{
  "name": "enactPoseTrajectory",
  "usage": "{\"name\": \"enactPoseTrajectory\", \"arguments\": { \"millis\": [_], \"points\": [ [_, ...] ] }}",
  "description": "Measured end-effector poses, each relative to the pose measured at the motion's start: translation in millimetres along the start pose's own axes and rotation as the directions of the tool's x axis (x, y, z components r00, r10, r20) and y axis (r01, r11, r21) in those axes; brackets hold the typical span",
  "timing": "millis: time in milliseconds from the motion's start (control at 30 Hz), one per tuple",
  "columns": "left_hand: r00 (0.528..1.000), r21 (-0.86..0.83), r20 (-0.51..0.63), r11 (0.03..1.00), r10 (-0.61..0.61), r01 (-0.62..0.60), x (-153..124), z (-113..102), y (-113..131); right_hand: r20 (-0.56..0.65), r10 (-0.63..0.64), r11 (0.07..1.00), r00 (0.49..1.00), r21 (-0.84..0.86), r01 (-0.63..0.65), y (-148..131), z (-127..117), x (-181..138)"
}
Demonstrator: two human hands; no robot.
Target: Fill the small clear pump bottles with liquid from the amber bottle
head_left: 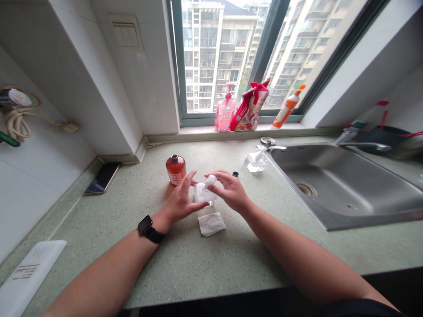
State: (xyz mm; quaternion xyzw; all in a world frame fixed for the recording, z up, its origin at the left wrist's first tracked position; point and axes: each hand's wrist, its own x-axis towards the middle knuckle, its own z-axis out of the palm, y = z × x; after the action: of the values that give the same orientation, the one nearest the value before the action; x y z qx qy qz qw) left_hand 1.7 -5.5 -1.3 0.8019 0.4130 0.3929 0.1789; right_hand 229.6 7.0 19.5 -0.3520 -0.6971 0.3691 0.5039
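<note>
A clear, square pump bottle (202,193) with a white pump head (210,179) stands on the counter between my hands. My left hand (178,200), with a black watch at the wrist, curves round the bottle's left side, thumb in front and fingers behind. The thumb and fingers of my right hand (233,191) close on the pump head from the right. Behind my left hand is an amber bottle (175,169) with a white label and an uncapped neck. A folded white tissue (211,223) lies just in front of the pump bottle. Beyond my right hand sits a small black cap (235,174).
A second clear pump bottle (256,162) stands by the steel sink (330,226) on the right. A phone (103,178) and a white power strip (31,277) lie left. On the windowsill are a pink pump bottle (225,115), a red bag (250,108) and an orange bottle (287,109).
</note>
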Motion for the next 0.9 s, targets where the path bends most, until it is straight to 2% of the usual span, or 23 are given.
{"name": "enactPoseTrajectory", "arguments": {
  "millis": [167,400,633,900],
  "points": [
    [0.997,0.033,-0.041,0.998,0.059,-0.057,0,-2,1,-0.030,-0.069,0.994,0.997,-0.084,0.067,-5,-13,0],
    [0.994,0.060,-0.072,0.995,0.086,-0.081,0,-2,0,-0.025,-0.088,0.983,0.996,-0.161,0.083,-8,-38,-2],
    [0.994,0.057,-0.060,0.994,0.096,-0.093,1,-3,2,-0.078,-0.064,0.993,0.995,-0.108,0.056,-10,-39,-4],
    [0.994,0.050,-0.066,0.995,0.088,-0.085,0,-3,-1,-0.068,-0.058,0.986,0.996,-0.161,0.046,-15,-48,-4]
  ]
}}
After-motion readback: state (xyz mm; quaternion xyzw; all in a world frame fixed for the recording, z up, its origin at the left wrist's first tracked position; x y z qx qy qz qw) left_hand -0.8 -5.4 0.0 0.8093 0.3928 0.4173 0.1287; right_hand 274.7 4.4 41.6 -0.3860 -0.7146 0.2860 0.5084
